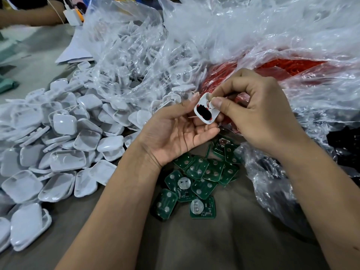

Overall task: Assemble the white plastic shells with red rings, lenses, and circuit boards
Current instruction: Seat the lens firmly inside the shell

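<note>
Head view. Left hand point(176, 131) palm up, fingers loosely curled, cradling a small white rounded-square plastic shell point(206, 109) at its fingertips; a dark oval with a red edge shows inside the shell. Right hand point(259, 115) thumb and forefinger pinch the shell's upper right edge, other fingers curled. Below the hands, green square circuit boards point(196, 178) scattered on grey table point(194, 246). Heap of white shells point(64, 145) to the left. Clear bag of red rings point(282, 67) behind the hands.
</note>
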Demonstrator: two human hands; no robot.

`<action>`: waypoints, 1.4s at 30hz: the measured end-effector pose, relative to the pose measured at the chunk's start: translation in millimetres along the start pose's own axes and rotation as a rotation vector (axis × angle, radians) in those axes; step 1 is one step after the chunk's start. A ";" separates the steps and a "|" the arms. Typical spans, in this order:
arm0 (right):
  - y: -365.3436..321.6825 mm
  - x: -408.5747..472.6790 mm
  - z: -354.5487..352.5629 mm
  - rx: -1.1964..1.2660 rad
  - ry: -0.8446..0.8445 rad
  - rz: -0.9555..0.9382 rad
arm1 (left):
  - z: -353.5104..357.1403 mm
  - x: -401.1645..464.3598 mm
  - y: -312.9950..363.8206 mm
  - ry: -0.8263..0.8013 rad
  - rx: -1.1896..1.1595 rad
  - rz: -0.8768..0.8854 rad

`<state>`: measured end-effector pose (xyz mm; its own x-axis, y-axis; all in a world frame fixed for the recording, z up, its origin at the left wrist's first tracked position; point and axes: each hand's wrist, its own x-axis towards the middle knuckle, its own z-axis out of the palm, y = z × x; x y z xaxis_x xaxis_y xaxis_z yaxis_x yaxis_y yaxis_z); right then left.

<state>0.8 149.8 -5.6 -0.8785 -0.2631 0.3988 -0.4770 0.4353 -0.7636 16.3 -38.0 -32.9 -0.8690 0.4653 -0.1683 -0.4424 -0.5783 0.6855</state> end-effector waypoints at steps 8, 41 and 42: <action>1.0 0.7 0.2 -0.031 0.003 0.011 | 1.5 0.9 -0.8 -0.005 0.009 0.005; 1.1 -0.9 4.7 0.141 0.060 0.087 | 5.1 -0.4 -0.3 0.005 0.018 0.000; 2.0 -0.6 4.6 0.159 0.060 0.104 | 5.2 -0.8 -0.5 0.007 0.018 -0.004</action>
<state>0.5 146.8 -9.7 -0.9250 -0.1703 0.3396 -0.3776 0.3151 -0.8707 18.3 -34.6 -29.4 -0.8686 0.4632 -0.1761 -0.4422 -0.5642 0.6972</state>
